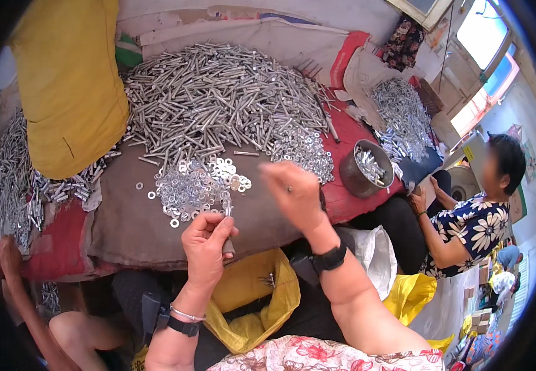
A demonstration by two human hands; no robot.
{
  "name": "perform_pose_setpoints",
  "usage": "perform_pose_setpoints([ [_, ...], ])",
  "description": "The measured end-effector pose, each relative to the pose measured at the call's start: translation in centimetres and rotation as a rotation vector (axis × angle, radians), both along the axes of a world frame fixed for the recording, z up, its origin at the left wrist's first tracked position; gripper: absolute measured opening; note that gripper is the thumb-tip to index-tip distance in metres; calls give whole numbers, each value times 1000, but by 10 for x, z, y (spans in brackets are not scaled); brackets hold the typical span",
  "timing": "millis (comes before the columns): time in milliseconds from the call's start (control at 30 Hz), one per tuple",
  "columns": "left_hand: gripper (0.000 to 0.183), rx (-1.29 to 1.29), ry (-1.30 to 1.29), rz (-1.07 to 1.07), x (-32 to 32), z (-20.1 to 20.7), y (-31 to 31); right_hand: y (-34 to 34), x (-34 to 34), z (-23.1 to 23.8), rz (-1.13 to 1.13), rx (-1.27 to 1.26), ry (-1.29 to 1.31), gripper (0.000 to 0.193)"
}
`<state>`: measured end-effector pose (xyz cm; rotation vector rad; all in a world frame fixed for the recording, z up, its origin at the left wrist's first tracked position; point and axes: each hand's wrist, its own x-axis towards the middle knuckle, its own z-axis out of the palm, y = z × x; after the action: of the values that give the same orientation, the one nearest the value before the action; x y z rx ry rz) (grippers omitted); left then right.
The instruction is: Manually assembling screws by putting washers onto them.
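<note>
My left hand pinches a silvery anchor bolt held upright between thumb and fingers, above the near side of a dark cloth-covered table. Just beyond it lies a heap of flat washers. To the right, my right hand is raised over the cloth with its fingers curled together; the fingertips are blurred, and what they hold, if anything, cannot be made out. Small nuts or rings are piled beyond that hand. Behind everything rises a large mound of long metal bolts. A single bolt lies between the heaps.
An open yellow sack hangs below the table edge at my lap, a few bolts inside. A metal pot of bolts stands at right. A stuffed yellow sack rests at left. One person sits right; another's hand shows left.
</note>
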<state>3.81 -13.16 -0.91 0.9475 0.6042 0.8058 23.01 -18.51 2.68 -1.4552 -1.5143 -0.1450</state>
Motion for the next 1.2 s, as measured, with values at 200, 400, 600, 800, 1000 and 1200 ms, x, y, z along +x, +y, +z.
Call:
perform_pose_setpoints([
  [200, 7, 33, 55, 14, 1, -7, 1, 20, 57, -35, -540, -331, -421, 11],
  [400, 8, 19, 143, 77, -7, -3, 2, 31, 51, -38, -591, -454, -590, 2],
  [600, 9, 49, 142, 76, -15, -6, 1, 0, 7, -28, -423, -321, -526, 8],
  [800, 10, 47, 173, 136, -14, -6, -5, -10, -28, -8, -271, -331, -599, 6],
  [1000, 9, 47, 190, 114, -13, -9, -9, 2, -52, -37, -24, -362, -480, 12],
  [1200, 11, 90, 231, 65, -11, -13, -10, 11, -39, -43, -61, -275, -254, 5],
])
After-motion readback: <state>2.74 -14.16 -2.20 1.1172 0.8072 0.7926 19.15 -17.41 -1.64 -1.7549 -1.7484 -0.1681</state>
